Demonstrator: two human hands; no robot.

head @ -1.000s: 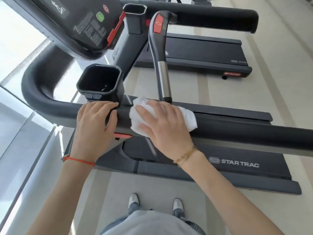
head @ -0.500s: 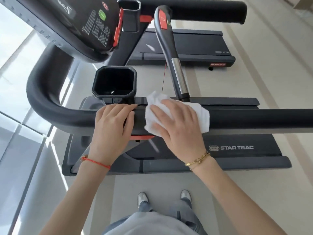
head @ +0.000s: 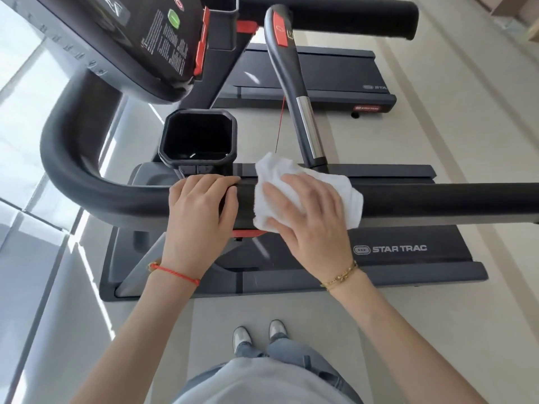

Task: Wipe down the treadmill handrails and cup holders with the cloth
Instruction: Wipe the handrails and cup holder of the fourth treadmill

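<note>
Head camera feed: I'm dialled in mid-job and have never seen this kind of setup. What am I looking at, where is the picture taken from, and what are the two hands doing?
There is no robot here. The one picture comes from a wide-angle camera worn on a person's head, looking forward and down, so you see their own arms, trousers and shoes on the floor.

In front of them is a Star Trac treadmill, viewed from its side. The thick black bar running across the picture is its handrail. Just beyond it sits a square black cup holder, and the console is at the top left.

The right hand lies fairly flat on a white cloth, pressing it against the handrail. The left hand rests on the handrail beside the cloth, near the cup holder, with no grip on anything loose. A second treadmill stands behind.
</note>
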